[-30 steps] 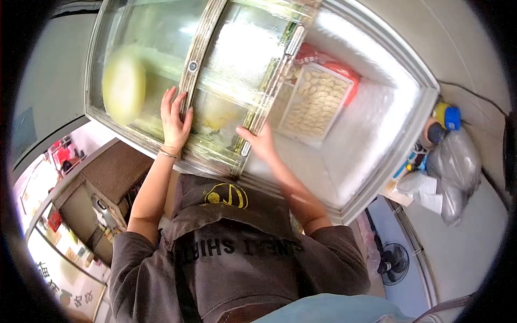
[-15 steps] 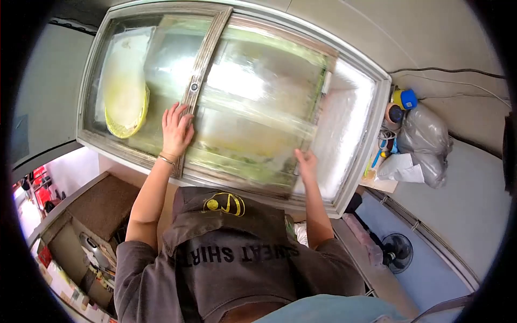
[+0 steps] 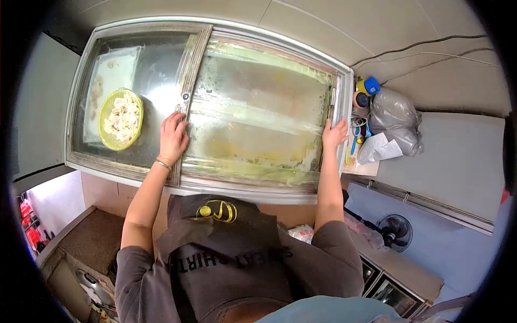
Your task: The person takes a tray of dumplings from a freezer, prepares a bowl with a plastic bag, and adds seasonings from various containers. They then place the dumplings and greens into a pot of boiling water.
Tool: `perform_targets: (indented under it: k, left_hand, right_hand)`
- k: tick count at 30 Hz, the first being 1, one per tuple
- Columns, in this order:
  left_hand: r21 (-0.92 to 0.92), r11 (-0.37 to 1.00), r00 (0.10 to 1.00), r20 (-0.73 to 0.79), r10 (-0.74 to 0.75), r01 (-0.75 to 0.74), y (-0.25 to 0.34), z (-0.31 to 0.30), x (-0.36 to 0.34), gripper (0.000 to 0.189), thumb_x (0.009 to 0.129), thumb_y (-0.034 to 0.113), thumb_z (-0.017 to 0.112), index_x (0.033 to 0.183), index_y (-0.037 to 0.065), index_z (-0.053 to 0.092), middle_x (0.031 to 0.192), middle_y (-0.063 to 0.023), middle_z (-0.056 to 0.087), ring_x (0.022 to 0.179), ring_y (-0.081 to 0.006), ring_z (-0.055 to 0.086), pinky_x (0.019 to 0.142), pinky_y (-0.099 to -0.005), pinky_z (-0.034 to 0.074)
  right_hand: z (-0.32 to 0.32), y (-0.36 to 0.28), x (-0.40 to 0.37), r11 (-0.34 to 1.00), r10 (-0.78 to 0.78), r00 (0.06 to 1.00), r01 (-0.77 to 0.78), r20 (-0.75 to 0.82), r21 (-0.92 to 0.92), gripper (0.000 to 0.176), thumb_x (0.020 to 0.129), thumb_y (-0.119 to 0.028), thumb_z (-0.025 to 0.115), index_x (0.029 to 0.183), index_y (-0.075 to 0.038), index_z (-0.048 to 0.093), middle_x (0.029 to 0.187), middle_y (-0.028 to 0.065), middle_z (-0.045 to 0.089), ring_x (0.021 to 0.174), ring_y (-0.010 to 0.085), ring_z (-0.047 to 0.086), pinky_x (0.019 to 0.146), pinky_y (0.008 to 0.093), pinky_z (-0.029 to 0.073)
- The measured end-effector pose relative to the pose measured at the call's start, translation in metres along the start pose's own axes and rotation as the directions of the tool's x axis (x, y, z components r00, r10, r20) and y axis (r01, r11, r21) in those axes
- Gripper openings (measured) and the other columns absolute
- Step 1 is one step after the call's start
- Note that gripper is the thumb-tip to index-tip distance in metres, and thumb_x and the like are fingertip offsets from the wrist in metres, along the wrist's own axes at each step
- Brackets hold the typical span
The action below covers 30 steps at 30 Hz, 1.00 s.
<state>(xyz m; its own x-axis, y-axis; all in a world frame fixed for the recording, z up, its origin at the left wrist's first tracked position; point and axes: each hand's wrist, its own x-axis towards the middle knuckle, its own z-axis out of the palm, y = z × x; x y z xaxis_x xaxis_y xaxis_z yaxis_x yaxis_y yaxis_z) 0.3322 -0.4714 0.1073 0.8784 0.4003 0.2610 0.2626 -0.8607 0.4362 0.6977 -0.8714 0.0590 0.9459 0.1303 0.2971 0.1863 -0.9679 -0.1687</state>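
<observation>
A chest freezer (image 3: 253, 198) with two sliding glass lids lies in front of me. My left hand (image 3: 173, 135) rests on the wooden frame of the left glass lid (image 3: 156, 62), its fingers stretched out and slightly bent. At the right end, my right hand (image 3: 335, 134) grips the edge of the right glass lid (image 3: 258, 107), which is smeared and frosted. That lid reaches almost to the freezer's right rim. Through the left glass I see a yellow-green basket (image 3: 102, 129) of pale pieces, beside a whitish tray (image 3: 116, 62).
Right of the freezer stand a blue-and-yellow tape roll (image 3: 370, 86), a grey plastic bag (image 3: 396, 121) and white papers (image 3: 378, 149). Cables (image 3: 420, 48) run along the wall. A black fan (image 3: 396, 231) stands lower right. At lower left is a brown-topped cabinet (image 3: 97, 237).
The right glass lid has slid right with my right hand, covering the gap that showed the frosty white interior. My left hand stays on the left lid's frame. The view has shifted.
</observation>
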Motion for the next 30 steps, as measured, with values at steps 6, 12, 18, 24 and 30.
perform_targets:
  k: [6, 12, 18, 24, 30]
  left_hand:
    - [0.031, 0.996, 0.993, 0.09, 0.08, -0.083, 0.004, -0.007, 0.008, 0.03, 0.064, 0.001, 0.059, 0.092, 0.007, 0.053, 0.113, -0.0113, 0.049, 0.117, -0.0307, 0.041, 0.098, -0.0439, 0.032]
    - [0.051, 0.992, 0.971, 0.215, 0.103, -0.117, 0.003, -0.005, 0.015, 0.032, 0.061, 0.001, 0.059, 0.091, 0.007, 0.052, 0.113, -0.0102, 0.049, 0.116, -0.03, 0.042, 0.095, -0.0428, 0.034]
    - [0.013, 0.994, 0.985, 0.141, 0.103, -0.106, -0.01, 0.009, 0.007, 0.028, 0.067, 0.004, 0.058, 0.094, 0.007, 0.053, 0.112, -0.0091, 0.051, 0.115, -0.0294, 0.044, 0.093, -0.0423, 0.036]
    - [-0.195, 0.959, 0.971, -0.082, -0.224, 0.205, -0.005, -0.027, -0.051, 0.024, 0.077, 0.013, 0.06, 0.099, 0.007, 0.053, 0.108, -0.0113, 0.051, 0.106, -0.0301, 0.048, 0.091, -0.041, 0.038]
    - [-0.466, 0.778, 0.856, -0.078, -0.51, 0.421, 0.019, -0.049, -0.157, 0.015, 0.083, 0.015, 0.059, 0.094, 0.005, 0.055, 0.094, -0.0107, 0.057, 0.087, -0.0283, 0.058, 0.075, -0.0337, 0.048]
  right_hand:
    - [0.02, -0.024, 0.071, 0.917, 0.341, 0.924, -0.286, 0.174, -0.276, 0.079, 0.083, -0.064, 0.04, 0.14, -0.011, 0.025, 0.141, 0.0278, 0.022, 0.131, 0.0436, 0.021, 0.103, 0.0589, 0.015]
    - [0.054, -0.004, 0.076, 0.926, 0.248, 0.968, -0.25, -0.044, -0.282, 0.074, 0.082, -0.059, 0.047, 0.139, -0.014, 0.028, 0.136, 0.0248, 0.031, 0.125, 0.0412, 0.03, 0.1, 0.0558, 0.024]
    - [0.061, 0.023, 0.101, 0.883, 0.355, 0.921, -0.386, -0.159, -0.266, 0.063, 0.078, -0.041, 0.061, 0.13, -0.014, 0.04, 0.107, 0.0166, 0.058, 0.094, 0.0335, 0.058, 0.073, 0.0503, 0.047]
    - [0.047, -0.058, 0.055, 0.996, 0.041, 0.979, -0.054, -0.198, -0.064, 0.062, 0.078, -0.023, 0.063, 0.13, -0.003, 0.037, 0.12, 0.0224, 0.051, 0.111, 0.0369, 0.049, 0.091, 0.0487, 0.04]
    - [-0.034, -0.317, -0.189, 0.343, -0.741, 0.633, 0.071, 0.223, 0.937, 0.052, 0.088, -0.011, 0.052, 0.135, -0.001, 0.031, 0.109, 0.0128, 0.053, 0.1, 0.0199, 0.052, 0.091, 0.0326, 0.041]
